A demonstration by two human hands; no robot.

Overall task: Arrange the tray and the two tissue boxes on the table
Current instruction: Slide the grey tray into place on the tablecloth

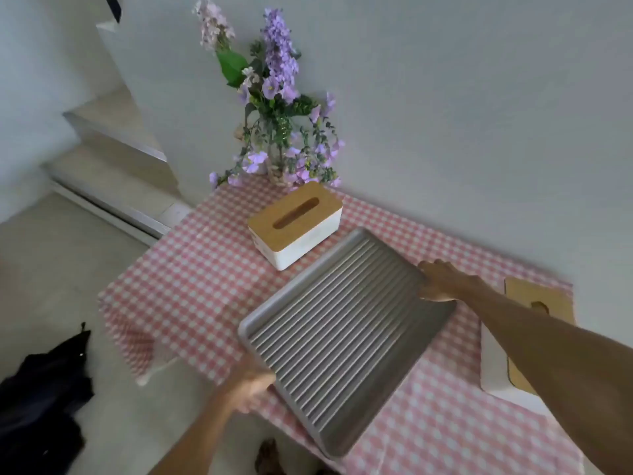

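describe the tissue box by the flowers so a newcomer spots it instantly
On the pink checked tablecloth, look at the corner with the purple flowers. The tissue box sits just in front of them: white body, wooden slotted lid, fully visible, unlike the second box behind the forearm.

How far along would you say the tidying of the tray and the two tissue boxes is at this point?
Midway, I think. One tissue box already sits near the flowers. The ribbed tray is in hand: left hand and right hand hold opposite edges. The second tissue box, beneath the right forearm, looks left to place.
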